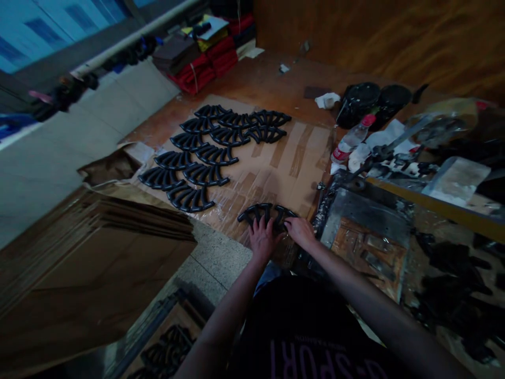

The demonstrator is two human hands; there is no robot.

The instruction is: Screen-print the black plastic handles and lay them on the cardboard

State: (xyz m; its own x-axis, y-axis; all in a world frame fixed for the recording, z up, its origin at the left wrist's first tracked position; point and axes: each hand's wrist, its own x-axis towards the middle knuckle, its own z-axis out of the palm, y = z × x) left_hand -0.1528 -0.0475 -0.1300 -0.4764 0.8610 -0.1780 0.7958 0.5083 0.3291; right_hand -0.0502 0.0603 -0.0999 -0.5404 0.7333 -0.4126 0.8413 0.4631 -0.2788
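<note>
Near the front edge of a cardboard-covered table point(311, 158) lie black curved pieces point(256, 209), set side by side in a fan shape. My left hand point(263, 238) rests on the left group with its fingers spread. Beside it, my right hand point(300, 230) has its fingers closed at the right end of a second, smaller group point(283, 213). What exactly its fingertips grip is too small to tell. Farther back on the cardboard, several more fans of black pieces point(191, 197) lie in overlapping rows.
Stacked cardboard sheets point(118, 263) stand at the left. On the right are a metal plate point(365, 210), a bottle with a red cap point(353, 141), black cans point(361, 100) and a plastic tub point(457, 179). Red bundles point(195, 73) lie at the back. More black pieces point(169, 350) sit below.
</note>
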